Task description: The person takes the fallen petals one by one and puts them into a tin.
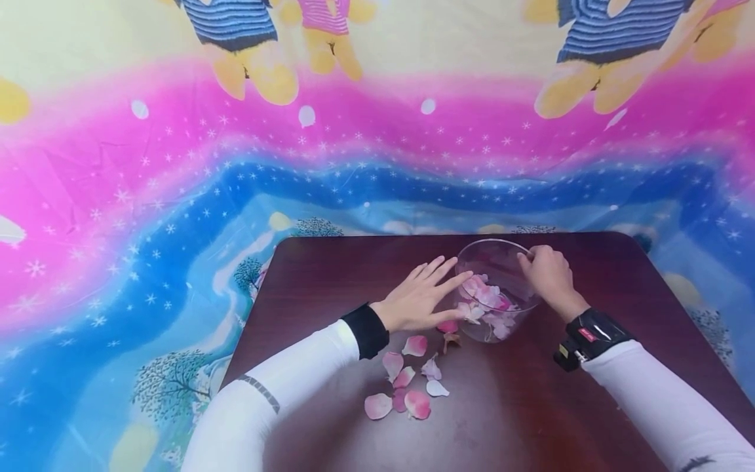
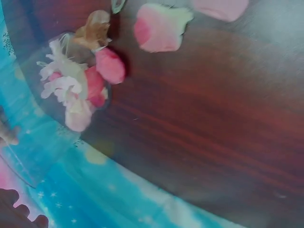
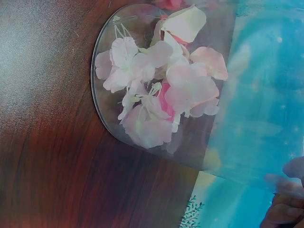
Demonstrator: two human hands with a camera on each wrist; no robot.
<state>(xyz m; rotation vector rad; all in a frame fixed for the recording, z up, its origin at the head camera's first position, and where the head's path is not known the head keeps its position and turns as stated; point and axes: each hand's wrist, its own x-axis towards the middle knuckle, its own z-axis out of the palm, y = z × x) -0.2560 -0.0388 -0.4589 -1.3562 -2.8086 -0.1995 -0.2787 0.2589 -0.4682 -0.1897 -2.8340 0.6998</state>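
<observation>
A clear glass bowl (image 1: 512, 259) stands on a dark wooden table (image 1: 590, 400), holding several pink and white petals (image 1: 486, 298). My left hand (image 1: 448, 288) lies beside it with straight fingers, the fingertips touching the bowl's left wall. My right hand (image 1: 533, 259) grips the rim on the right side, fingers curled over the edge. The right wrist view shows the bowl (image 3: 142, 147) from below with its petals (image 3: 156, 90), and my fingers (image 3: 285, 211) at the rim. The left wrist view shows the bowl's petals (image 2: 71, 90) through the glass.
Several loose pink petals (image 1: 407, 380) lie on the table in front of the bowl, also visible as loose petals (image 2: 161, 26) in the left wrist view. A brown dried piece (image 1: 451, 339) sits by the bowl's base. A colourful cloth (image 1: 147, 229) hangs behind and around the table.
</observation>
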